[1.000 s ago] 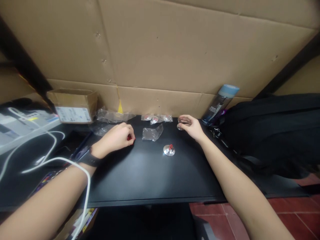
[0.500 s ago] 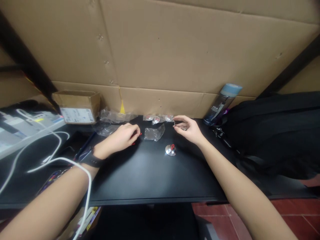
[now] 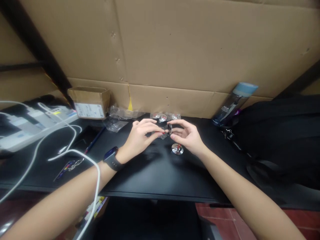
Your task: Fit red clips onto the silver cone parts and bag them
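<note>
Just above the black table, my right hand (image 3: 186, 135) holds a small shiny finger cymbal (image 3: 170, 129) on edge between fingertips and thumb. My left hand (image 3: 146, 133) has its fingertips and thumb pinched on a red cord (image 3: 163, 132) close to that cymbal's face. Whether the cord passes through the cymbal I cannot tell. Below my right hand another finger cymbal (image 3: 177, 149) with a red loop lies on the table. Behind the hands are several cymbals in clear wrappers (image 3: 163, 117). A clear plastic wrapper (image 3: 163, 136) is partly hidden by my fingers.
At the back left stand an open cardboard box (image 3: 90, 103) and crumpled clear plastic (image 3: 115, 124). A power strip (image 3: 37, 130) and white cable (image 3: 97, 180) lie left. On the right are a blue-capped bottle (image 3: 232, 105) and a black bag (image 3: 282, 133).
My left hand has moved right and up with the red cord, meeting the right hand's cymbal. The right hand has turned slightly so the cymbal shows. The camera view has shifted left.
</note>
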Motion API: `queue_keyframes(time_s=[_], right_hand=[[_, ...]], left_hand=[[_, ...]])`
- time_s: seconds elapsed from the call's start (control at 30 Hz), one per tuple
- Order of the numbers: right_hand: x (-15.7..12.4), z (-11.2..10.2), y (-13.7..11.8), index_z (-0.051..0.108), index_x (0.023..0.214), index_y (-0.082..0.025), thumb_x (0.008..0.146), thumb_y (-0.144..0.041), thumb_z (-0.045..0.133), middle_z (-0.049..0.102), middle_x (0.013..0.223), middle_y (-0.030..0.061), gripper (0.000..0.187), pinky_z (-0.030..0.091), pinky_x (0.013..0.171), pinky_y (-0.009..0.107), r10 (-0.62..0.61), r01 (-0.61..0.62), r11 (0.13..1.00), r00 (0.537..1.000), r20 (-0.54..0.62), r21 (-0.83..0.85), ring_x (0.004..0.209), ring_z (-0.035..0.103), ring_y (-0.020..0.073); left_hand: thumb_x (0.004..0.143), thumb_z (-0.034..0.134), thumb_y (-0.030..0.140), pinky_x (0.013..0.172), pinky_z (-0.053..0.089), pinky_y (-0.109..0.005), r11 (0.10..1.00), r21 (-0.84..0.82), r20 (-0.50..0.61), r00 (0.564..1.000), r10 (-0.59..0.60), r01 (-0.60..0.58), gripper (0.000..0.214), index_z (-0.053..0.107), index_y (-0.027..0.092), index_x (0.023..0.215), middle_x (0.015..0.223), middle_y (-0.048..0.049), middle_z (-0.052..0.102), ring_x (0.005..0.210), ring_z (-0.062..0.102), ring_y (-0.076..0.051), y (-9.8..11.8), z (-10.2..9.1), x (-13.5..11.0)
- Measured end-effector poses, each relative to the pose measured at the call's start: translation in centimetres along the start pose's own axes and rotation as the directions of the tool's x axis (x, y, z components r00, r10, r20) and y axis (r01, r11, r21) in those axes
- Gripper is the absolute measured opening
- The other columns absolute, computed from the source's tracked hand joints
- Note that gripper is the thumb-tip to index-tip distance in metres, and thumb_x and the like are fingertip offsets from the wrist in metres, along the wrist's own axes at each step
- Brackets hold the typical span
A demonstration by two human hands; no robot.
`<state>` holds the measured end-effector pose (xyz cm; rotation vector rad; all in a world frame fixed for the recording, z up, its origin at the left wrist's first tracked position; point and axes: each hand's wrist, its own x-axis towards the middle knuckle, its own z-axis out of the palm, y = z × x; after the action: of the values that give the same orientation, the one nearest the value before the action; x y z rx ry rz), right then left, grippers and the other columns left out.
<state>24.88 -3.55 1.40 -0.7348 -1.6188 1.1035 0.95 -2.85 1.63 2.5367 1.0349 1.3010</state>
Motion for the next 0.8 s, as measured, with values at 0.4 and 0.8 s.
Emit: queue_keyframes(time_s=[0.4, 0.8], right_hand=[[-0.6, 1.2, 0.3, 0.068, 0.121, -0.028, 0.079, -0.027, 0.086, 0.068, 0.127, 0.0052, 0.045, 0.063, 0.095, 0.043, 0.0, -0.002, 1.0, 0.997, 0.076, 0.016, 0.099, 0.073, 0.0221], [-0.7, 1.5, 0.3, 0.067, 0.12, -0.027, 0.079, -0.029, 0.086, 0.065, 0.132, 0.0066, 0.045, 0.062, 0.095, 0.041, -0.022, 0.022, 1.0, 0.996, 0.082, 0.002, 0.107, 0.072, 0.0233]], left_hand=[[0.101, 0.063, 0.032, 0.098, 0.032, -0.046, 0.997, 0.077, -0.006, 1.0, 0.003, -0.003, 0.015, 0.077, 0.027, 0.097, 0.104, -0.0027, 0.081, 0.125, 0.064, -0.027, 0.7, 0.5, -0.4], [0.097, 0.069, 0.032, 0.099, 0.032, -0.048, 0.998, 0.055, -0.008, 0.999, 0.039, -0.038, 0.012, 0.08, 0.028, 0.091, 0.097, -0.0018, 0.082, 0.12, 0.064, -0.027, 1.0, 0.7, -0.5]])
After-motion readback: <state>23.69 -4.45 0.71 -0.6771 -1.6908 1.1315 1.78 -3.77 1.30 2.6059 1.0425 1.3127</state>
